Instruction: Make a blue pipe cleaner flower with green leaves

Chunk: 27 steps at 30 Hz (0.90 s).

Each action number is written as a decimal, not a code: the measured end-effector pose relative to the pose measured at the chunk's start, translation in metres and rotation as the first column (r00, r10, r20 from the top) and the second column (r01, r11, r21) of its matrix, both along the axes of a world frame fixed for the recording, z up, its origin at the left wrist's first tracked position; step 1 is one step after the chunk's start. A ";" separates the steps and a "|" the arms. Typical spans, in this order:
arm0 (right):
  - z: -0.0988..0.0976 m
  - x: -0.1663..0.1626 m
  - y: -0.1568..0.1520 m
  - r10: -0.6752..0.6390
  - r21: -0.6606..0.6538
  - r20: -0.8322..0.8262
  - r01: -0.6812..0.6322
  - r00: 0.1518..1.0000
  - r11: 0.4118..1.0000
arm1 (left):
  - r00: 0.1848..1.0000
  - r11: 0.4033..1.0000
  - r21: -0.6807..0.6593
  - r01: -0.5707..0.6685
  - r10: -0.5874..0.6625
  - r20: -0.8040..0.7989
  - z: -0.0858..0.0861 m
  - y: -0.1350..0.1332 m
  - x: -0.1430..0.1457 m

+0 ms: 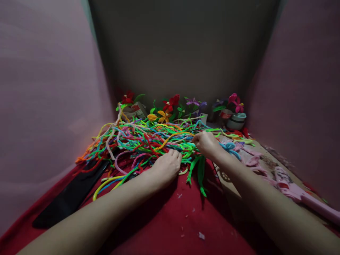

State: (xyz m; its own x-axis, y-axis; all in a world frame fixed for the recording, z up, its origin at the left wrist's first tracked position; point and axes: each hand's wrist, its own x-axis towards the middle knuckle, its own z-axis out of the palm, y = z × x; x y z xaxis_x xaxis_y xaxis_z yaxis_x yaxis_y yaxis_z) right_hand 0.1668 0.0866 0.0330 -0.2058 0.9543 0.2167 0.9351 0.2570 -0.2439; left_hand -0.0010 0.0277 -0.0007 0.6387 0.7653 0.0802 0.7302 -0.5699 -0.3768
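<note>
A tangled heap of many-coloured pipe cleaners (pixel 143 141) spreads over a red cloth. My left hand (pixel 168 164) rests at the heap's front edge with its fingers curled down; what they hold, if anything, is hidden. Farther right and slightly higher, my right hand (pixel 207 143) is closed in a pinch at the right end of an orange pipe cleaner (pixel 172 135). Just in front of the right hand, green leaf shapes made of pipe cleaner (pixel 201 175) hang down onto the cloth.
Behind the heap stand red flowers (pixel 170 102), an orange flower (pixel 164 116) and a pale jar (pixel 236 121). A black flat object (pixel 70 194) lies left. At right are pink pipe-cleaner pieces (pixel 253 159) and a pink tool (pixel 305 196). Scraps dot the red cloth (pixel 170 219). Pinkish walls flank both sides.
</note>
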 end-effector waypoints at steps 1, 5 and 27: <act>0.000 -0.003 0.006 0.008 -0.014 0.022 -0.007 1.000 1.000 | 1.000 1.000 0.023 0.014 -0.014 -0.024 -0.003 -0.001 0.001; 0.000 -0.015 0.016 0.064 -0.073 0.104 -0.057 0.993 0.996 | 0.996 0.995 0.098 0.027 -0.019 -0.087 -0.013 -0.004 0.004; -0.016 -0.015 0.026 0.204 -0.056 0.156 -0.197 0.967 0.979 | 0.999 0.991 0.132 0.031 -0.025 -0.043 -0.021 -0.002 0.005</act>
State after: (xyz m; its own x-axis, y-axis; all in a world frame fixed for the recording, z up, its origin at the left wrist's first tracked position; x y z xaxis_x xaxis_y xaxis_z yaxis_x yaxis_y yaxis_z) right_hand 0.1521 0.1129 0.0174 -0.4225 0.8973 0.1280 0.8932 0.4362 -0.1093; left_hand 0.0040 0.0261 -0.0217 0.6647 0.7313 0.1532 0.6968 -0.5327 -0.4802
